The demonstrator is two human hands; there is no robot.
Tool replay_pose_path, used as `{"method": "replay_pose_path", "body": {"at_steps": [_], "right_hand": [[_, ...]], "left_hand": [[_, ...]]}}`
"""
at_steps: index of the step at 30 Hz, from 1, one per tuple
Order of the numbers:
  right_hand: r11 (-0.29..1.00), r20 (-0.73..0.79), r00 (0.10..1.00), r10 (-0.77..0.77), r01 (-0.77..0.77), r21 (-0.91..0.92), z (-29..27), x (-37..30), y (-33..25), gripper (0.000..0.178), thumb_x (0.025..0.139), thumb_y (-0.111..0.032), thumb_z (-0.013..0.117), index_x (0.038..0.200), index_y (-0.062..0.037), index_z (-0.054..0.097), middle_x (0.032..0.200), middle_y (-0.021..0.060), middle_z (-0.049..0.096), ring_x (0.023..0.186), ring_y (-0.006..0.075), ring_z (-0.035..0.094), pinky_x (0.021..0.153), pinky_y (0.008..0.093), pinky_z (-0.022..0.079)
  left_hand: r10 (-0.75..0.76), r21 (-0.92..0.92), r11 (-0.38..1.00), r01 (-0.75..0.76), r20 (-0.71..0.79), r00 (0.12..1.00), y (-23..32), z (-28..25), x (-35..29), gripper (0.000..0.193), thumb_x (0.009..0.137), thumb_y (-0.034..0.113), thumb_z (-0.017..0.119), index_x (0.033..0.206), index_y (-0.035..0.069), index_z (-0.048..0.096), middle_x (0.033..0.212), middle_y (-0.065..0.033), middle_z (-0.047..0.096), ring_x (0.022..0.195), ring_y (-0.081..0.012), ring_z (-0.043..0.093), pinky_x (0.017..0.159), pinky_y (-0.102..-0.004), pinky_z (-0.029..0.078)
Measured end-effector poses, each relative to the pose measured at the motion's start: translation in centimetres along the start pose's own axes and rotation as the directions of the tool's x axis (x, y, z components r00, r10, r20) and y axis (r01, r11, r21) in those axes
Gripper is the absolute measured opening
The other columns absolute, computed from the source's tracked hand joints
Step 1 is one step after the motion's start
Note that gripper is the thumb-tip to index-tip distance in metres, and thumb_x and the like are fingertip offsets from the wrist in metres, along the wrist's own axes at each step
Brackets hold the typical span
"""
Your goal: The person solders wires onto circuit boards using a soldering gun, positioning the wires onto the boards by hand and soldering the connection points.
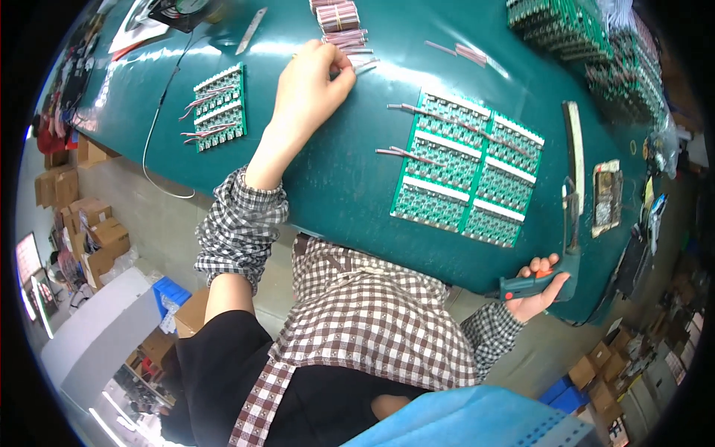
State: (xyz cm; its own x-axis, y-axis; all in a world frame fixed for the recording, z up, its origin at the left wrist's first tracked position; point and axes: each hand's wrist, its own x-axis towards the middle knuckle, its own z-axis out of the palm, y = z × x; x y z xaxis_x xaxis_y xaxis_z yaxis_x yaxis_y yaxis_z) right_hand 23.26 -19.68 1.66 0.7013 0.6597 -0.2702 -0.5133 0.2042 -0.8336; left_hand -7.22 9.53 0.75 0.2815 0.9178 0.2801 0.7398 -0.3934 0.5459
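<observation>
so, the right hand (532, 304) is wrapped round the handle of a dark green soldering gun (570, 267), out at the right end of the worktop's (335, 167) near edge. its fingers lie by an orange trigger, and the gun's metal nose points toward the far edge. the left hand (309, 89) reaches toward the far edge, left of the middle, with its fingers bent in at the wires (346, 39); i can't tell whether they have pinched one. these wires lie in a bundled pile running up to the far edge, with a few loose ends poking out to the right of the fingers.

between the two hands, nearer the right one, the big board (468, 167) lies flat, its lower side close to the near edge. it has two columns of three blocks with white strips, and pinkish wires lie across its upper part, some ends sticking out past its left side.

over toward the left edge lies a smaller board (220, 108), with wires sticking out leftward. by the far left corner are a fan (179, 10) and a thin metal strip (252, 31). stacked boards (558, 30) fill the far right corner, and a small tray (607, 197) sits near the right edge.
</observation>
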Motion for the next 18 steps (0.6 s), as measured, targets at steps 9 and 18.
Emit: {"method": "replay_pose_path", "body": {"at_steps": [9,18], "right_hand": [[0.994,-0.206,0.978,0.022,-0.045,-0.103,-0.4,-2.4,-0.3,0.035,0.09,-0.043,0.051,0.099,-0.0092,0.052,0.07,-0.0018,0.053,0.062,0.0054,0.05,0.048,0.0183,0.041],[0.99,-0.187,0.982,-0.029,0.002,-0.143,1.8,-1.2,-0.1,0.033,0.089,-0.041,0.053,0.097,-0.0086,0.054,0.069,-0.0037,0.055,0.061,0.0051,0.051,0.05,0.0187,0.041]], "left_hand": [[0.023,-0.14,0.99,-0.031,-0.058,0.998,0.4,1.3,-2.5,0.009,0.074,0.005,0.058,0.081,0.004,0.052,0.078,-0.0131,0.056,0.072,-0.0318,0.056,0.064,-0.0395,0.045],[-0.065,-0.244,0.967,0.072,0.034,0.997,1.3,-0.8,-4.2,0.006,0.074,0.005,0.059,0.079,0.005,0.056,0.077,-0.0097,0.056,0.069,-0.027,0.057,0.064,-0.0383,0.045]]}}
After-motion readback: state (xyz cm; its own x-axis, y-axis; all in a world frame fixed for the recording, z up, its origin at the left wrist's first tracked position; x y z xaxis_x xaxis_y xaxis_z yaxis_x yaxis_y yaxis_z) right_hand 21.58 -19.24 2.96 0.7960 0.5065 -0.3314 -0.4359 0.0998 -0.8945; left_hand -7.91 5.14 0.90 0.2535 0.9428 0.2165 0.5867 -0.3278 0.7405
